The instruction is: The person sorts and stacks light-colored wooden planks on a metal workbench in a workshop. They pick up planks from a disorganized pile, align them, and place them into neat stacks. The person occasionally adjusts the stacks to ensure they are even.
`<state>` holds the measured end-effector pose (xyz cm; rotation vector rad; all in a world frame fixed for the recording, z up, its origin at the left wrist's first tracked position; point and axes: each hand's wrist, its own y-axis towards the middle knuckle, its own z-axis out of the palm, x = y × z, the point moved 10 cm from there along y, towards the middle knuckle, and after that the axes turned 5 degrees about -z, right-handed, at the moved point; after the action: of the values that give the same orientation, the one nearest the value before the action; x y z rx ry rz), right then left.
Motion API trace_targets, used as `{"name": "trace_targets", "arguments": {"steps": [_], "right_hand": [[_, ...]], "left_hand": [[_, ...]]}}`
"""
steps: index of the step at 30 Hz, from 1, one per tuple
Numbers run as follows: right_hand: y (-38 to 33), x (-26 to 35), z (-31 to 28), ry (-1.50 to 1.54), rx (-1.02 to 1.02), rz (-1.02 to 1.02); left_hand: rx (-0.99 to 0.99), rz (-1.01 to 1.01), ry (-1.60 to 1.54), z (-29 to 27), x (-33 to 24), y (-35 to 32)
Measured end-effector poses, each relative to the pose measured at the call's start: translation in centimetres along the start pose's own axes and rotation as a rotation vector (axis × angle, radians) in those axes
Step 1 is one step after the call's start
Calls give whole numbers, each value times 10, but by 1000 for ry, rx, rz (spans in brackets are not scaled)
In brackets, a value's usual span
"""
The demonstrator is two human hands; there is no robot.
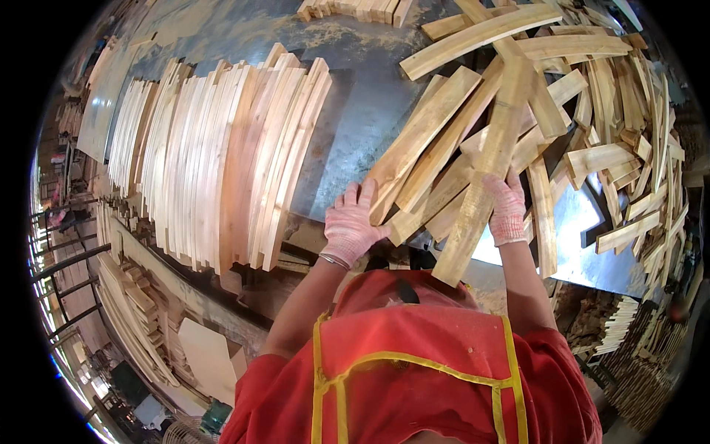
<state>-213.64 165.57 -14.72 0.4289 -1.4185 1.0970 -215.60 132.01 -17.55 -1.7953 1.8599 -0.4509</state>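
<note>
My left hand point(352, 223), in a pink-dotted white glove, rests flat with fingers spread against the near ends of two pale curved wooden slats point(423, 140) lying on the dark metal table point(366, 111). My right hand point(506, 209), gloved the same, is closed on a long curved wooden slat point(488, 163) that runs from the table's near edge up into the loose pile. Its near end sticks out past the table edge toward my red apron.
A tidy row of curved slats point(222, 159) stands on edge at the left of the table. A loose heap of slats and offcuts point(614, 140) covers the right side. More stacked wood point(129, 311) lies on the floor at left.
</note>
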Motion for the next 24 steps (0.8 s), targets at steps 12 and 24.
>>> {"name": "trace_targets", "arguments": {"steps": [12, 24], "right_hand": [[-60, -84, 139, -364, 266, 52], [-36, -130, 288, -1035, 492, 33]], "left_hand": [[613, 18, -1878, 4, 125, -61], [214, -75, -915, 36, 147, -30]]}}
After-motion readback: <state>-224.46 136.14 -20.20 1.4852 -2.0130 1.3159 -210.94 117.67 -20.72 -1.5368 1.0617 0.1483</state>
